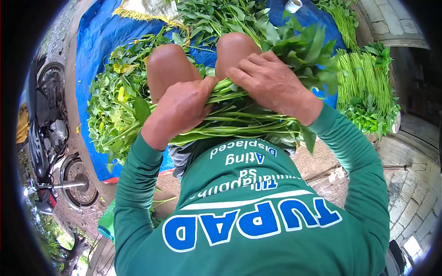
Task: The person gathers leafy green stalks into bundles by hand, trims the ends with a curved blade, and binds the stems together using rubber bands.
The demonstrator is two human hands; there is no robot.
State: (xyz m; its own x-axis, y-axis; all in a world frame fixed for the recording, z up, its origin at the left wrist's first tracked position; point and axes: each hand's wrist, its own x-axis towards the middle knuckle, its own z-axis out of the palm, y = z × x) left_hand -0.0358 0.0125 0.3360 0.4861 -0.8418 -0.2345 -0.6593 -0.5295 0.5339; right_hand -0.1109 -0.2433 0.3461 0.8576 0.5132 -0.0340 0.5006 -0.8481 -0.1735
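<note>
Across my lap lies a bunch of long-stemmed leafy greens (228,92), its leaves fanning out to the upper right. My left hand (180,106) is closed round the stems at their left part. My right hand (271,80) wraps over the same bunch from above, near the leafy end, with its fingers bent. Below both hands, more loose green stems (230,123) rest on my lap against the green shirt. What the fingertips press on underneath is hidden.
A blue tarp (94,41) holds heaps of loose greens (108,99) on the left. Bundled greens (366,76) are stacked at the right, and a white cup (293,5) stands at the top. A motorcycle (53,133) is at far left; a green bottle (107,221) sits lower left.
</note>
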